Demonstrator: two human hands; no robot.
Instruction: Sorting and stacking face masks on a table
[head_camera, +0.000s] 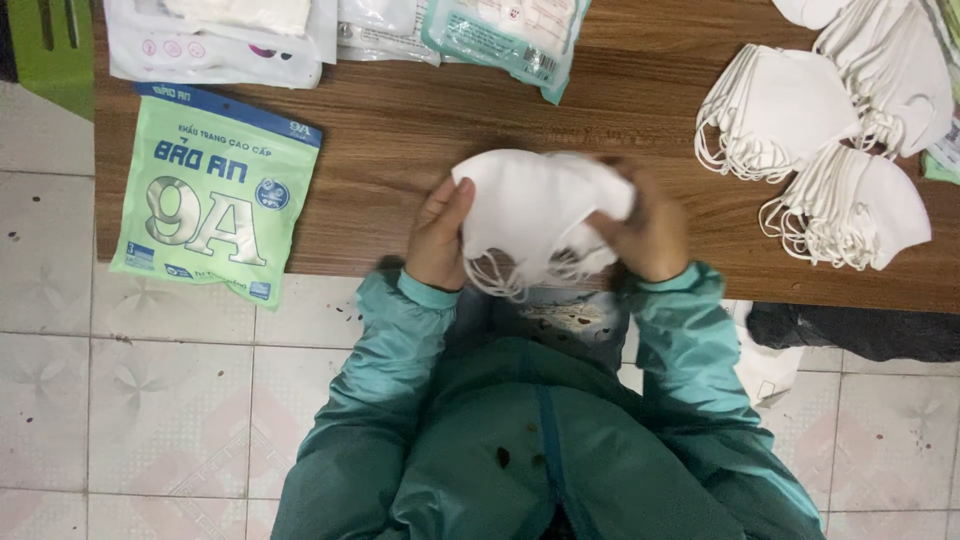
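Head view | our left hand (438, 235) and right hand (650, 232) both clamp the white mask stack (535, 210) | sealed green pouch (215, 190) at nine o'clock

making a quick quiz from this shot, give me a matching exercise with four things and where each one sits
Things:
1. white masks in both hands
2. green pouch
3. stacks of white masks
4. wooden table

Places:
A. lying at the table's left edge, partly overhanging the tiled floor
B. piled on the table's right side
C. held over the table's near edge, between the left hand and right hand
D. under all the masks and packets, above the tiles

Pairs: 1-C, 2-A, 3-B, 4-D
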